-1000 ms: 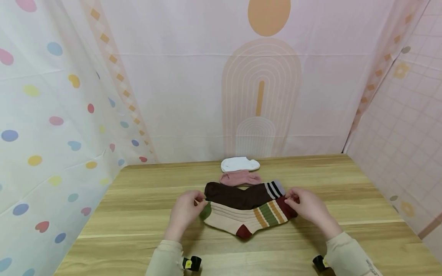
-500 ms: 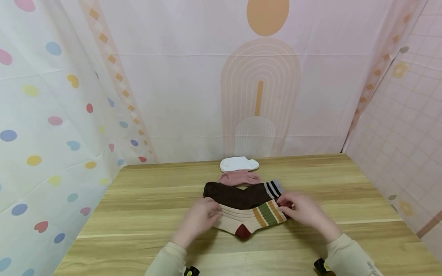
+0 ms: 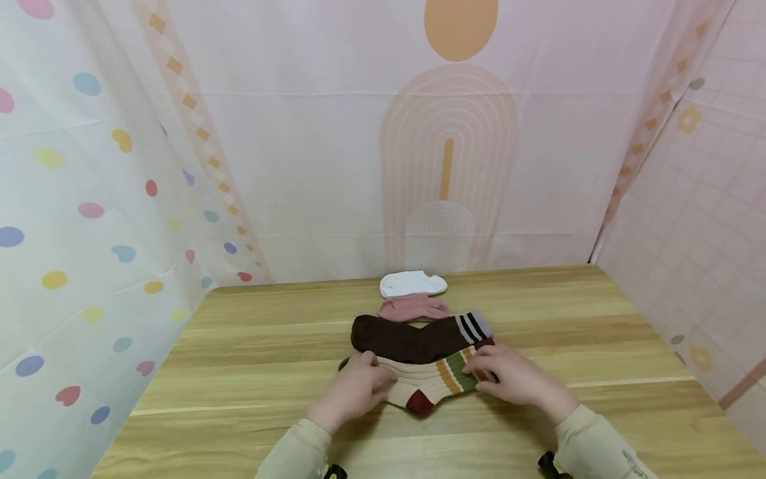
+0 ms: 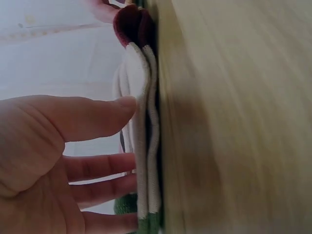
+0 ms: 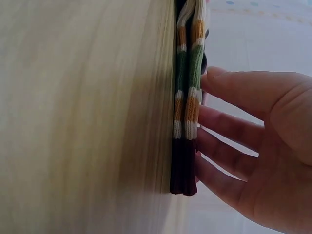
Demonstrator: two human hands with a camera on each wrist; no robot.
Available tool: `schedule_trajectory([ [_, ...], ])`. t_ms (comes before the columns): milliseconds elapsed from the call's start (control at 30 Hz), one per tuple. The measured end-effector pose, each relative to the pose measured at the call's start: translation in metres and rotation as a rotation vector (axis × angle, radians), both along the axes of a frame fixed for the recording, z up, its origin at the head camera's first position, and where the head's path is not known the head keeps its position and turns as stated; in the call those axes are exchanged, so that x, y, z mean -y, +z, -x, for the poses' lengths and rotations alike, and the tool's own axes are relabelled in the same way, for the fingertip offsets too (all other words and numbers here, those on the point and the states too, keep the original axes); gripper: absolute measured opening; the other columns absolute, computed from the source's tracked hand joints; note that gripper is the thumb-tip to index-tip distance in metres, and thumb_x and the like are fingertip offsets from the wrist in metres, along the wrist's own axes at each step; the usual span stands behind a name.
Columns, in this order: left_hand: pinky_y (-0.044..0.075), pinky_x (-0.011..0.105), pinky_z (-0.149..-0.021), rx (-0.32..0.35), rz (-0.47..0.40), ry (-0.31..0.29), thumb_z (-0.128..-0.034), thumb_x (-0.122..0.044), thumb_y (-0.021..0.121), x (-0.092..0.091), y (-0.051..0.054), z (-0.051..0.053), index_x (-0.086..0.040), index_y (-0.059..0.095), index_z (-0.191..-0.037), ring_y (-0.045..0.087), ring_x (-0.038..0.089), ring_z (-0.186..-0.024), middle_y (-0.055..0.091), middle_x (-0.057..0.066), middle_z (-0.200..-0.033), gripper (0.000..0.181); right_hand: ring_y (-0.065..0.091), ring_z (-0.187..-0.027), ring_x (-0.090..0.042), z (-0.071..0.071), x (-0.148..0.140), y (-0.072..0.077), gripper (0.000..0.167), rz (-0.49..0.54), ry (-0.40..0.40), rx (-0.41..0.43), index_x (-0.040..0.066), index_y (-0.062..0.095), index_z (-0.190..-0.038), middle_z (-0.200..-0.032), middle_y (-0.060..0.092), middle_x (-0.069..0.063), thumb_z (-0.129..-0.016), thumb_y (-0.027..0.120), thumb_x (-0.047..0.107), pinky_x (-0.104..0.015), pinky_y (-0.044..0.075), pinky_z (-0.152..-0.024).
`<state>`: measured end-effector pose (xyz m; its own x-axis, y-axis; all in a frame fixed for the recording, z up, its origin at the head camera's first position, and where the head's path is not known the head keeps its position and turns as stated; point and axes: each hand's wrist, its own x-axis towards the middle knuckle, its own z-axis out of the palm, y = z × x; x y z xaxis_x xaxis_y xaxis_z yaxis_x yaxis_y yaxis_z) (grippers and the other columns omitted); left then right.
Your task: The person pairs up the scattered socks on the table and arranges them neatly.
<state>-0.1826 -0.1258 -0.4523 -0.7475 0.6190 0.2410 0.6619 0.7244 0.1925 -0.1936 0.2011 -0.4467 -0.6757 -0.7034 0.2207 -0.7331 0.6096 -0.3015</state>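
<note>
A pair of cream socks (image 3: 413, 377) with a dark red heel, dark red cuff and green and orange stripes lies flat nearest the person. In both wrist views two layers show, one on the other. My left hand (image 3: 352, 392) touches the top near the toe with fairly straight fingers, hiding most of the green toe. Over the striped cuff end, my right hand (image 3: 509, 376) touches the fabric, its fingers (image 5: 231, 122) extended and not pinching. Right behind lie dark brown socks (image 3: 401, 339) with a grey, black-striped cuff.
Pink short socks (image 3: 413, 307) and white low-cut socks (image 3: 413, 285) lie farther back in the same column. The wooden table (image 3: 263, 339) extends to both sides. A patterned curtain (image 3: 311, 166) stands along the table's back edge.
The hands have let go of the pinched toe and cuff ends and moved inward onto the top of the cream socks. The other socks stay in place on the table.
</note>
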Motion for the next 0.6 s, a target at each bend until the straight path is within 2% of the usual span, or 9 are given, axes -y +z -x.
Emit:
schedule_trajectory([
  [200, 0.043, 0.031, -0.069, 0.024, 0.009, 0.008, -0.0786, -0.015, 0.083, -0.001, 0.001, -0.003, -0.017, 0.076, -0.1, 0.048, 0.019, -0.079, 0.055, 0.002, -0.086, 0.022, 0.06, -0.11, -0.03, -0.001, -0.002, -0.002, 0.023, 0.003, 0.009, 0.036, 0.016, 0.073, -0.11, -0.111, 0.065, 0.0, -0.087, 0.075, 0.011, -0.049, 0.049, -0.094],
  [333, 0.044, 0.031, -0.07, 0.027, 0.031, 0.009, -0.0799, -0.018, 0.082, -0.002, 0.003, -0.003, -0.018, 0.076, -0.101, 0.049, 0.019, -0.08, 0.058, 0.001, -0.088, 0.022, 0.06, -0.106, -0.026, 0.0, -0.003, -0.001, 0.024, 0.026, 0.013, 0.043, 0.014, 0.072, -0.113, -0.11, 0.065, 0.0, -0.089, 0.074, 0.012, -0.046, 0.05, -0.091],
  [467, 0.047, 0.034, -0.072, 0.071, 0.026, 0.009, -0.0833, -0.019, 0.079, -0.001, 0.011, -0.003, -0.014, 0.074, -0.107, 0.054, 0.019, -0.083, 0.062, 0.001, -0.093, 0.024, 0.061, -0.1, -0.019, 0.0, -0.006, 0.004, 0.024, 0.073, -0.015, 0.064, 0.009, 0.07, -0.116, -0.11, 0.065, -0.002, -0.093, 0.07, 0.013, -0.041, 0.051, -0.085],
  [600, 0.052, 0.041, -0.074, 0.103, -0.054, 0.046, -0.0864, -0.017, 0.076, 0.005, 0.023, -0.002, -0.006, 0.069, -0.116, 0.06, 0.024, -0.088, 0.062, 0.009, -0.1, 0.032, 0.062, -0.092, -0.016, 0.001, -0.01, 0.012, 0.02, 0.141, -0.059, 0.065, 0.005, 0.069, -0.113, -0.104, 0.067, -0.003, -0.094, 0.068, 0.009, -0.038, 0.053, -0.078],
])
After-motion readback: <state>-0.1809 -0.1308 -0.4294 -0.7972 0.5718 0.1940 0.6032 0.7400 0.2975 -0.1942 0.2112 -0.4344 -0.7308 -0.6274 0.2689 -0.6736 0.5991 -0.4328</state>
